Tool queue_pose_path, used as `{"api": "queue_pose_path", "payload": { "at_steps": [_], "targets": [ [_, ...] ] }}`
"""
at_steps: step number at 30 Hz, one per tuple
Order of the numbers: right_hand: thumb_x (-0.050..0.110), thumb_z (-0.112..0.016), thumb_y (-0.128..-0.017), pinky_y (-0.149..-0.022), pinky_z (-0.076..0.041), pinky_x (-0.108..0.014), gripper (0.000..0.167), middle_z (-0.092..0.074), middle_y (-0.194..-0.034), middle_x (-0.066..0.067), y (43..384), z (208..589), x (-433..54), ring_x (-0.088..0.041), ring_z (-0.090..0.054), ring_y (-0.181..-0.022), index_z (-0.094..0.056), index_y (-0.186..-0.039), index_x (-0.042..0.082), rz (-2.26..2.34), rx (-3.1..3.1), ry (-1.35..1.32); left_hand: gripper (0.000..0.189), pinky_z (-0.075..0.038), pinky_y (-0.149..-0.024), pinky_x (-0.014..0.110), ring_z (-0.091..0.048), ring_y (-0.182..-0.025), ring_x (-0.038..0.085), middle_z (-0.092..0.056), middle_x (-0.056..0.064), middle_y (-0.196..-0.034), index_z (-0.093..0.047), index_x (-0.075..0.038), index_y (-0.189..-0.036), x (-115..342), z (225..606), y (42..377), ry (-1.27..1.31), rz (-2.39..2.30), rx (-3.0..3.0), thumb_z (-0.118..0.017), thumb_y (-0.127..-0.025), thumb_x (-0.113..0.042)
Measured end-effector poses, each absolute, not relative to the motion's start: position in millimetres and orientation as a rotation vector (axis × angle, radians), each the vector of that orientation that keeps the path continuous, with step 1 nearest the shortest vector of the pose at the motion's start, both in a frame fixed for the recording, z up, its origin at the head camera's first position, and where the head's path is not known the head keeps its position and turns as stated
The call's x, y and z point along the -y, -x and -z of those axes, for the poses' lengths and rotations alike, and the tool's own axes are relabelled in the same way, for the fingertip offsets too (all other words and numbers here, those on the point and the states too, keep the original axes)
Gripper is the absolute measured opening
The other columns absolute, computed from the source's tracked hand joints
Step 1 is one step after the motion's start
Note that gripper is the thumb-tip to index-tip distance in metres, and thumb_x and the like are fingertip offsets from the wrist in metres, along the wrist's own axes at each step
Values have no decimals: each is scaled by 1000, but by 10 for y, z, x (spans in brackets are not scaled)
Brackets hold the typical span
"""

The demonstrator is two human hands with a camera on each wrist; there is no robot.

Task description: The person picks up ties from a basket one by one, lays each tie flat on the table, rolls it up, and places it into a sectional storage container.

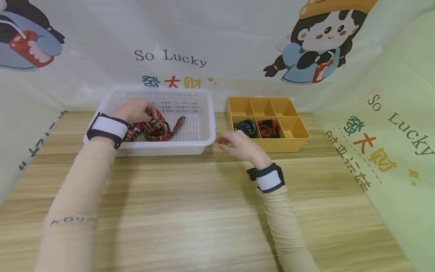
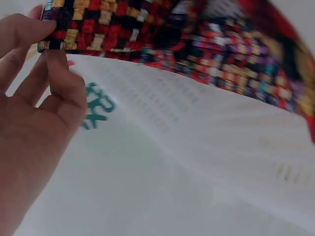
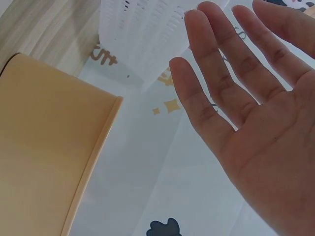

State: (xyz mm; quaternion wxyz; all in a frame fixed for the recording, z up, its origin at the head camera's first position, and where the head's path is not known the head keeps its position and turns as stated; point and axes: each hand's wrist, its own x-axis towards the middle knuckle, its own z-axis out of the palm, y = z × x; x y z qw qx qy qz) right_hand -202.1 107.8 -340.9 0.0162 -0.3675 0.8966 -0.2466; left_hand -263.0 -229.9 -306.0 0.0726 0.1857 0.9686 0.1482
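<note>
Left wrist view: patterned strap (image 2: 118, 27) cut off by top edge, right part blurred; left hand (image 2: 39, 123) cropped

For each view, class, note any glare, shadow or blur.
Head: pale glare on the tabletop, soft shadows beside both sleeves; left wrist: the patterned band blurs toward the right edge; right wrist: the edge of the yellow organizer looks fairly clear.
</note>
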Motion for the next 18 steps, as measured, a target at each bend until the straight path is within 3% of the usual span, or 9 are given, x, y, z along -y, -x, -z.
{"api": "queue_pose_path", "payload": {
  "at_steps": [3,6,9,13,18],
  "targets": [
    [11,-59,-93,-87,-53,-36,17,-71,-101,-10,2013,3397,-1064,-21,-66,-94,-66,-106,3,781,-2781,1162,21,-37,-53,27,-41,-55,13,-63,22,-103,-63,1,-103,2274,2990,2577,-506,-585,-2896,-53,-87,-8],
    [11,-59,-92,-87,-53,-35,16,-71,-100,-10,2001,3383,-1039,-21,-67,-94,-67,-104,2,808,-2774,1201,22,-37,-55,29,-41,-56,14,-60,20,-104,-58,0,-101,2254,2941,2518,-474,-732,-2931,-59,-90,-18],
    [9,-60,-92,-85,-54,-33,16,-71,-100,-12,1993,3374,-984,-21,-67,-93,-67,-103,0,887,-2781,1198,23,-40,-65,34,-51,-71,21,-59,18,-109,-55,-2,-100,2226,2931,2458,-514,-829,-2977,-65,-88,-19],
    [8,-59,-92,-80,-55,-29,19,-71,-102,-13,2038,3320,-826,-21,-67,-92,-65,-108,0,1061,-2816,1105,24,-46,-84,42,-58,-96,29,-59,19,-123,-57,-3,-109,2150,2904,2367,-605,-922,-2962,-64,-89,-13],
    [12,-60,-91,-87,-53,-34,38,-66,-111,-15,2207,3147,-568,-24,-64,-100,-51,-127,3,1132,-2788,977,25,-45,-92,45,-57,-107,29,-59,15,-122,-57,-5,-114,1994,2789,2218,-705,-1028,-2916,-61,-90,-10]
  ]
}}
